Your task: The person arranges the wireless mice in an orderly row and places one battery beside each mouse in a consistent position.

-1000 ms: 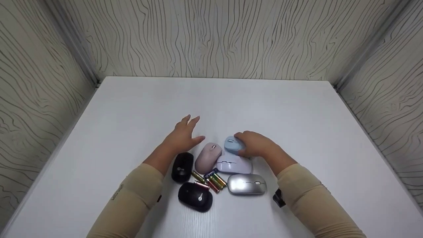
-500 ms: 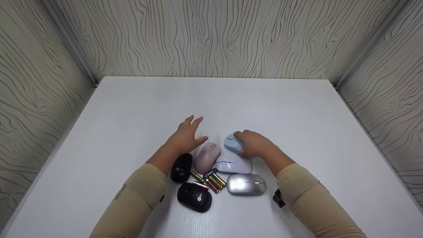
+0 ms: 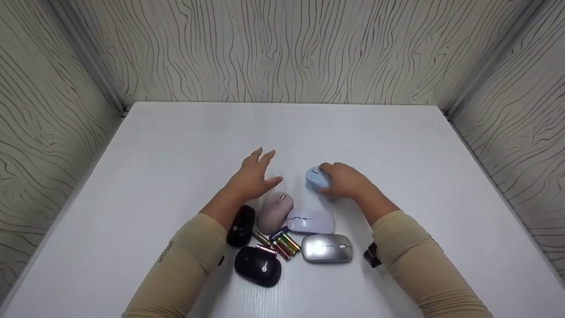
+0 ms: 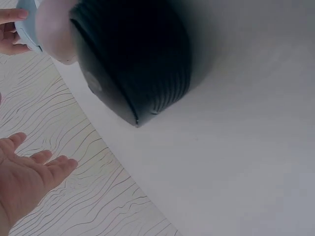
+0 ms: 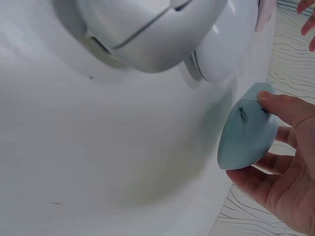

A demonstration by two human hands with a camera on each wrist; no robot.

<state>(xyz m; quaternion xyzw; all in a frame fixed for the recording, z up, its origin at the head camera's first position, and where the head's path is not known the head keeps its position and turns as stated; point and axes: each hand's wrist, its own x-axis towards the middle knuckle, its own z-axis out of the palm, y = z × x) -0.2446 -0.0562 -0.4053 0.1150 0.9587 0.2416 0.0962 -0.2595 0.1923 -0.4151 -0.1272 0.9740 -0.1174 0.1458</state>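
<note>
A light blue mouse is gripped by the right hand between thumb and fingers, beyond the white mouse. In the right wrist view the blue mouse shows its side, with the right hand's fingers around its edges. The left hand, fingers spread and holding nothing, hovers just beyond the pink mouse. The left wrist view shows the left hand empty, palm visible. The white mouse lies beside the pink one.
A silver mouse lies nearer the person. Two black mice, one upright in the view and one lower, are at the left. Several batteries lie between the mice on the white table. Patterned walls surround the table's back and sides.
The right hand has moved the blue mouse away from the white mouse, farther from the person and slightly right. The left hand has shifted a little right and forward, still empty.
</note>
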